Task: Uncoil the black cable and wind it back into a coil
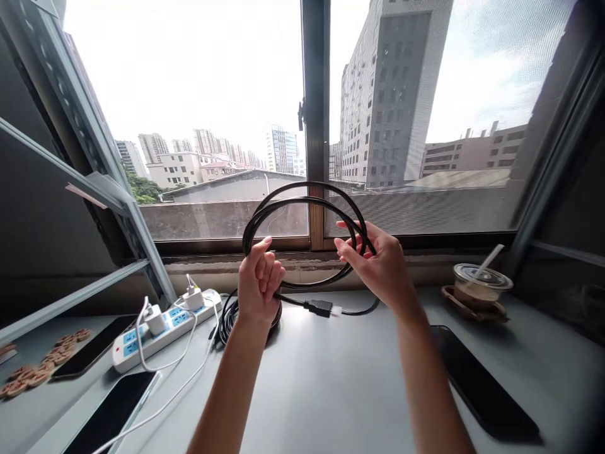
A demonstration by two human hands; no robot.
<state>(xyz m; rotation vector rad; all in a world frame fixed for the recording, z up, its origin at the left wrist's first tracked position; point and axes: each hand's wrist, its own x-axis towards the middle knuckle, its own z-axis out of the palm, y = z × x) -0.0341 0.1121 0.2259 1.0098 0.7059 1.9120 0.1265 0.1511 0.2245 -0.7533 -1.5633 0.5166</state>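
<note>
The left hand (258,277) curls its fingers around the looped black cable (249,232), apparently so the rings hold together above the desk (331,391). The right hand (385,265) has thumb and fingers spread, strands running between them, perhaps to support the loop's far side. A plug (319,308) hangs between the hands; a coil of black cord (229,321) lies behind the left wrist.

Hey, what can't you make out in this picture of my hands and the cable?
In the head view:
Black cable inside the left hand: hidden by the curled fingers.
Black coil: partly behind the left wrist.
Lower-left phone: cut off by the bottom edge.
Right-side phone: partly covered by the right forearm.
Any markings on the connector: too small.
</note>
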